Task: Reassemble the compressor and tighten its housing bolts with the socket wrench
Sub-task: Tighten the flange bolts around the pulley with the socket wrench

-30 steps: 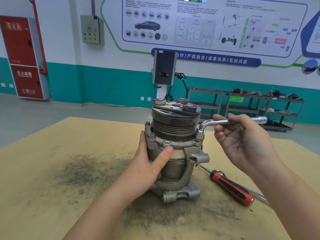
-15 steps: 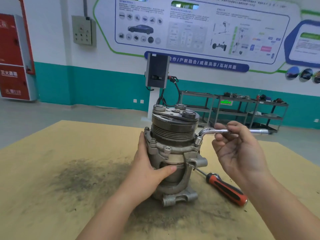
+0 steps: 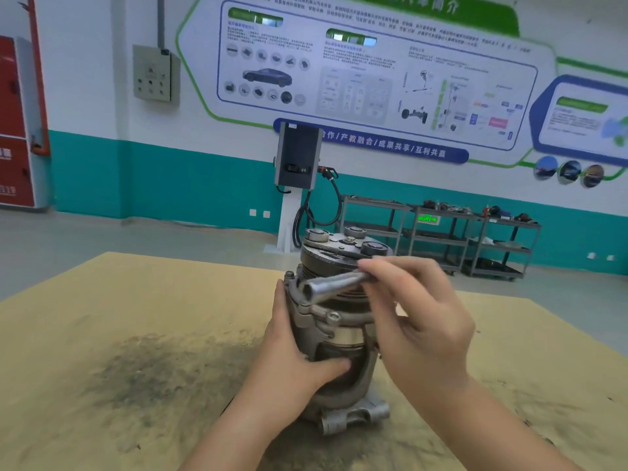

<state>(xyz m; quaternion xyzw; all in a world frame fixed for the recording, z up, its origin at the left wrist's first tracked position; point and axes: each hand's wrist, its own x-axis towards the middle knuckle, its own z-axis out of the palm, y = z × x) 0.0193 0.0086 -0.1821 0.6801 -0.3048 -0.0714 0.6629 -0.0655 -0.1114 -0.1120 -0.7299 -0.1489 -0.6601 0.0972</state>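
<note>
The grey metal compressor (image 3: pixel 334 321) stands upright on the tan table (image 3: pixel 142 300), its pulley and clutch plate on top. My left hand (image 3: pixel 299 355) grips its housing from the left, thumb across the front of the body. My right hand (image 3: pixel 414 321) pinches the silver socket wrench (image 3: pixel 331 283) in front of the pulley. The wrench's open socket end points to the left, close to a bolt on the upper left flange. The rest of the wrench is hidden behind my right hand.
A dark greasy stain (image 3: pixel 163 372) spreads over the table left of the compressor. Beyond the table stand a charging post (image 3: pixel 297 164) and metal shelf carts (image 3: pixel 441 232) along the teal and white wall. A red cabinet (image 3: pixel 17 124) is at far left.
My right hand lifted the wrench off the right-side bolt and swung it across the front of the compressor to the left. The camera moved closer. The orange-handled screwdriver is now hidden.
</note>
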